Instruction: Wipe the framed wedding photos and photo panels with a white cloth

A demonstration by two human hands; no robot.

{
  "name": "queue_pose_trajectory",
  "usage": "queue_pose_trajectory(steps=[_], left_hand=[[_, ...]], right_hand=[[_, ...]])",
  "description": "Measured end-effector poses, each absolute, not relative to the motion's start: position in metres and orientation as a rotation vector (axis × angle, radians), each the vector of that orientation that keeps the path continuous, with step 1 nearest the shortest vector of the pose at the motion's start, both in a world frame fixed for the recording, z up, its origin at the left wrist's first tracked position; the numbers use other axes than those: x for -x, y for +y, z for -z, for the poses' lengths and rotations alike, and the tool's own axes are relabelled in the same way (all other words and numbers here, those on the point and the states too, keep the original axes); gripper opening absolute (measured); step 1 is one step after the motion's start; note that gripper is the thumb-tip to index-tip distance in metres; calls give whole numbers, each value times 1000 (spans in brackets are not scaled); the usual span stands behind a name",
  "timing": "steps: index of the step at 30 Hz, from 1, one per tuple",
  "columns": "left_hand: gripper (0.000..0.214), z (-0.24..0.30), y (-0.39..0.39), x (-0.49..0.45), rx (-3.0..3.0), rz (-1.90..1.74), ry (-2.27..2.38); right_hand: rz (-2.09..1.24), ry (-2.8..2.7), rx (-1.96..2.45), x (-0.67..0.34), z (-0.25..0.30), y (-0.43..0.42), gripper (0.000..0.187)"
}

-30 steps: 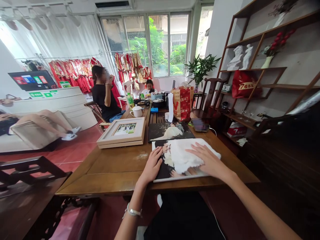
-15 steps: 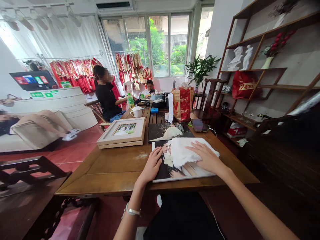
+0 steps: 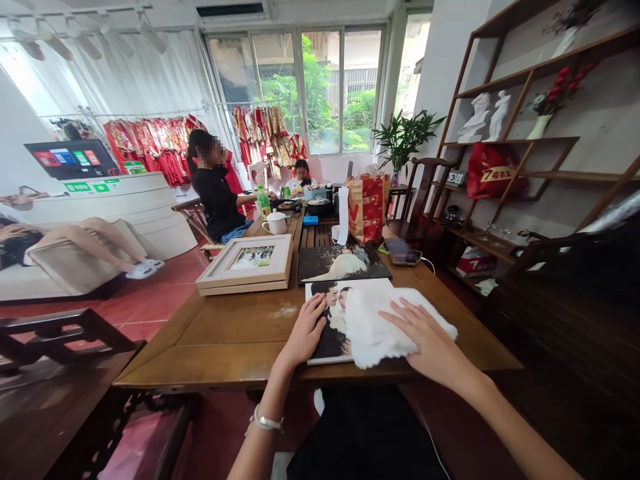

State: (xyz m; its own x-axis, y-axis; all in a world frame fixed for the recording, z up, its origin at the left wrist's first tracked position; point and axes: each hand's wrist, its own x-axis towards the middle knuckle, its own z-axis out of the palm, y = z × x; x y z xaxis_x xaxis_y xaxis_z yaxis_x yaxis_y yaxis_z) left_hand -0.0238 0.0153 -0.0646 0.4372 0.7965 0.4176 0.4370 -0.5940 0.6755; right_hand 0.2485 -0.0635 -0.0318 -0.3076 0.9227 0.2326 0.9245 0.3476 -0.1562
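The right hand [image 3: 423, 330] lies flat with fingers spread on a white cloth [image 3: 373, 330], pressing rather than grasping. The left hand [image 3: 306, 330], also unclenched, rests on the left edge of a photo [image 3: 329, 328] of a couple. The cloth lies to the left hand's right, directly under the right hand, the nearer one; it covers the photo's right part and spills past its near edge (its border looks ragged). The photo's long axis runs side to side. Just beyond is a dark print [image 3: 345, 264]; farther left, a frame [image 3: 243, 287]; beneath all, a table [image 3: 220, 340].
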Motion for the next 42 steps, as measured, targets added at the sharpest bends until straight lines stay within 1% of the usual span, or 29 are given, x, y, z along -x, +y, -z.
queue_pose_trajectory(steps=[2,6,10,15,19,24,27,31,34,37,42], left_hand=[[44,64,15,23,-2211,-1011,1043],[44,64,15,22,-2211,-986,1063],[44,63,15,23,-2224,-988,1049],[45,61,14,24,-2226,-975,1049],[44,61,13,24,-2222,-980,1051],[44,62,14,24,-2236,-986,1038],[44,62,14,23,-2229,-990,1049],[45,63,13,23,-2211,-989,1061],[45,63,13,23,-2211,-990,1056],[45,63,14,23,-2219,-992,1053],[44,62,14,24,-2235,-979,1050]], right_hand=[[25,-2364,1614,-251,34,-88,83],[24,-2379,1584,-252,32,-104,75],[-21,-2356,1638,-248,26,-63,75],[-152,-2295,1746,-238,16,12,65],[-182,-2222,1813,-232,12,39,62],[-118,-2247,1793,-234,17,14,66],[-54,-2302,1732,-238,22,-28,71],[8,-2362,1682,-243,29,-89,83],[22,-2352,1646,-241,32,-114,86],[10,-2319,1656,-237,33,-105,84],[-34,-2254,1771,-228,26,-32,68]])
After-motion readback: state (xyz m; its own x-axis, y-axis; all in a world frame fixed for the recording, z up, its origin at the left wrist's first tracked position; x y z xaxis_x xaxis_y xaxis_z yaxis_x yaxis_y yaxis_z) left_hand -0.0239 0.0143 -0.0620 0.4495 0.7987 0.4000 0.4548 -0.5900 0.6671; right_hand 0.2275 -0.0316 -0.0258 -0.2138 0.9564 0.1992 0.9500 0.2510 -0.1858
